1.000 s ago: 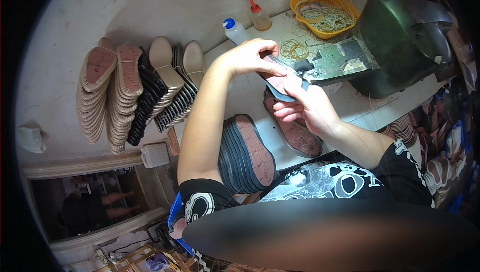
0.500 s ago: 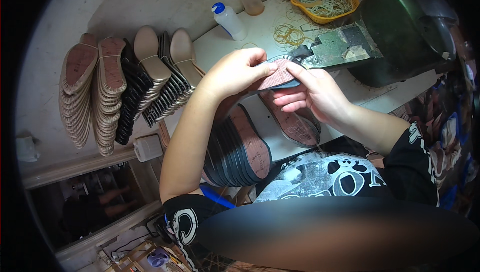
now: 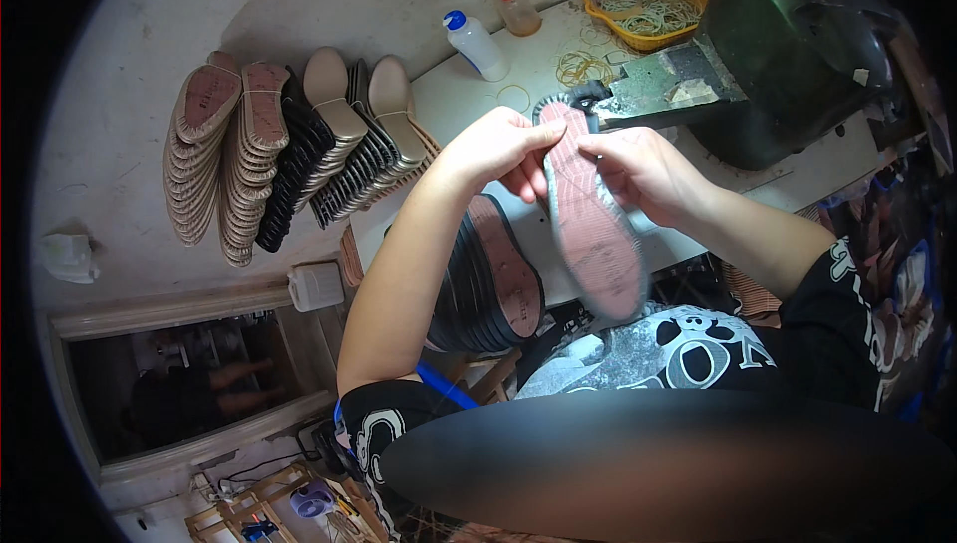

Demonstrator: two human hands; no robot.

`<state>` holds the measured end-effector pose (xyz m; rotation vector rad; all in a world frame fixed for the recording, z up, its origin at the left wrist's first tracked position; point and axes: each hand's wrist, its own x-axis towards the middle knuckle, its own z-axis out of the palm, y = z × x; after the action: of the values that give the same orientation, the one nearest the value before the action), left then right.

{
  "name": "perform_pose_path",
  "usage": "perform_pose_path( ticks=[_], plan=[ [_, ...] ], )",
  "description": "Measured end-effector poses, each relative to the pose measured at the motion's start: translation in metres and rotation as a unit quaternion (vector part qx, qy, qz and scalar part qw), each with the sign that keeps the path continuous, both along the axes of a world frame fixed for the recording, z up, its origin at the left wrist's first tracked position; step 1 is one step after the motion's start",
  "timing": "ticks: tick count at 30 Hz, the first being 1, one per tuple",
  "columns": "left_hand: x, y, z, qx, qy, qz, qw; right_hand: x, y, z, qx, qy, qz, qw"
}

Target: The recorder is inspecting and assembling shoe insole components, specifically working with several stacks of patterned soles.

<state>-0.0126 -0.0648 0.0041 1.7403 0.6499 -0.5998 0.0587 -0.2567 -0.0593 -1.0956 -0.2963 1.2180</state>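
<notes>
A shoe insole [image 3: 595, 234] with a pink, ribbed underside and a dark gathered edge hangs between my two hands, its narrower end up by a green machine's arm. My left hand [image 3: 505, 156] grips its left edge near that end, thumb on the pink face. From the other side my right hand [image 3: 645, 172] pinches it, thumb also on the pink face. Below and left of the held one, a fanned row of black-edged insoles [image 3: 503, 269] with pink faces lies on the white table [image 3: 439, 94].
Bundled stacks of beige and black insoles [image 3: 204, 144] stand at the left. Behind the hands are a blue-capped bottle [image 3: 477, 49], a red-tipped bottle [image 3: 518, 12], loose rubber bands [image 3: 585, 68] and a yellow basket [image 3: 643, 37] of bands. The green machine [image 3: 788, 64] occupies the right.
The insole has swung from lying foreshortened across my hands to hanging lengthwise, its pink face showing in full. Both hands stay on it; the view has shifted slightly.
</notes>
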Motion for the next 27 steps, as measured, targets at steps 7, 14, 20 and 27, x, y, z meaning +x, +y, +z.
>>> perform_pose_path(
  ticks=[7,14,20,27],
  plan=[
    [0.004,0.006,-0.009,0.000,-0.024,0.049,0.999,0.000,-0.053,0.015,-0.013,-0.049,0.121,0.991],
    [0.017,0.022,-0.022,0.130,-0.063,0.043,0.989,0.006,-0.044,-0.011,0.017,-0.031,0.026,0.999],
    [0.011,0.036,-0.056,0.074,-0.198,0.163,0.964,-0.008,-0.007,-0.007,0.060,0.058,-0.016,0.996],
    [-0.104,0.004,-0.093,0.044,-0.296,0.314,0.901,-0.062,-0.015,0.004,-0.017,-0.093,0.075,0.993]
  ],
)
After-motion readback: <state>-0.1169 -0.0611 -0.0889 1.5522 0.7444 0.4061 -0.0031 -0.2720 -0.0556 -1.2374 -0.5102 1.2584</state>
